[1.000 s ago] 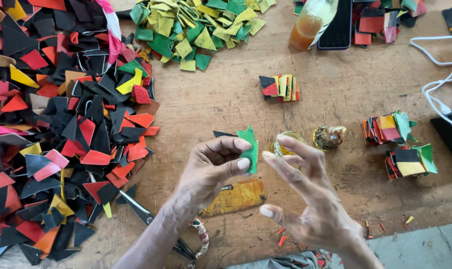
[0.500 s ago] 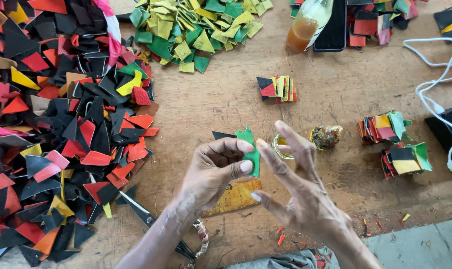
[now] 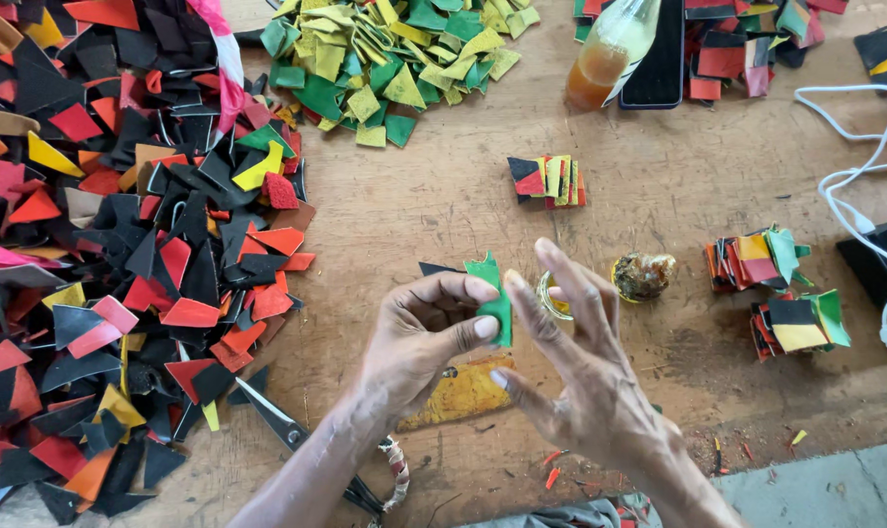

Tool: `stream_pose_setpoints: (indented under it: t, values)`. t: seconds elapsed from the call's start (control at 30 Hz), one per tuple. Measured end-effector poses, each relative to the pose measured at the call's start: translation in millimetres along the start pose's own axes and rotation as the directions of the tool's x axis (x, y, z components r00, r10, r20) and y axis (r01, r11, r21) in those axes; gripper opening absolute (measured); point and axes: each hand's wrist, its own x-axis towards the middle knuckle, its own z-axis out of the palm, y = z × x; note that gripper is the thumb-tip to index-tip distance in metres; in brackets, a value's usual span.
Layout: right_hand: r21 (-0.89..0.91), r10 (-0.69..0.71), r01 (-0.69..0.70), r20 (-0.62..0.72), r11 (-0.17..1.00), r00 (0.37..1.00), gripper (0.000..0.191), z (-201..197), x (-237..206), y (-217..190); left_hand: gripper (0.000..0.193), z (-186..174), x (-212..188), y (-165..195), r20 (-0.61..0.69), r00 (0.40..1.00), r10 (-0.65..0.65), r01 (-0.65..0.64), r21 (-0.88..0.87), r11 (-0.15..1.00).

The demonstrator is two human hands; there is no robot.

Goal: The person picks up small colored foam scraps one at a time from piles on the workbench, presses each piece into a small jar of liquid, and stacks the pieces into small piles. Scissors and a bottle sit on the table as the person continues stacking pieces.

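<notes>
head view: the left hand [image 3: 419, 332] pinches a small green leather scrap [image 3: 492, 293] between thumb and forefinger, just below the middle of the frame. the scrap is matte, roughly four-sided with an uneven cut edge, and a dark pointed piece [image 3: 436, 269] sticks out behind it toward 9 o'clock. the right hand [image 3: 580, 376] is spread, fingers long and fanned, its forefinger tip touching the scrap's upper edge; it grips nothing.

at 9 o'clock of the hands lies a wide heap of black, red and yellow offcuts [image 3: 121, 254], mostly sharp triangles with a smooth, stiff look. at 12 o'clock sits a pile of green and yellow pieces [image 3: 385, 59], squarer and slightly curled. at 1 o'clock, a small striped stack [image 3: 549, 181]. at 3 o'clock, two bundles of mixed coloured pieces [image 3: 786, 293] and, nearer, a crusted round glue pot [image 3: 644, 276]. under the hands lies a worn yellow strip [image 3: 463, 391]; at 7 o'clock, dark scissors [image 3: 287, 430] with wrapped handles. far at 1 o'clock, a bottle of amber liquid [image 3: 610, 54] beside a black phone [image 3: 664, 59]. a white cable [image 3: 854, 186] loops at the right edge. the wooden table [image 3: 443, 196] is scuffed and stained.
</notes>
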Motion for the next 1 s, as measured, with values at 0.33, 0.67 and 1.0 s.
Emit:
stream_pose_setpoints:
  t: [0.33,0.67,1.0]
  values:
    - [-0.006,0.063,-0.063,0.011,0.998,0.998,0.057,-14.3,-22.7,17.3,0.019,-26.1,92.3,3.7,0.117,0.933,0.340,-0.358,0.382,0.852]
    - [0.005,0.214,-0.216,-0.146,0.976,0.966,0.048,-38.0,-28.0,65.7,0.019,-24.0,183.7,-6.6,0.437,0.739,0.512,-0.562,0.819,0.112]
    - [0.006,0.289,-0.292,-0.173,0.956,0.942,0.046,-48.9,-37.6,82.8,0.017,-21.5,207.9,-12.7,0.453,0.763,0.462,-0.537,0.842,0.062]
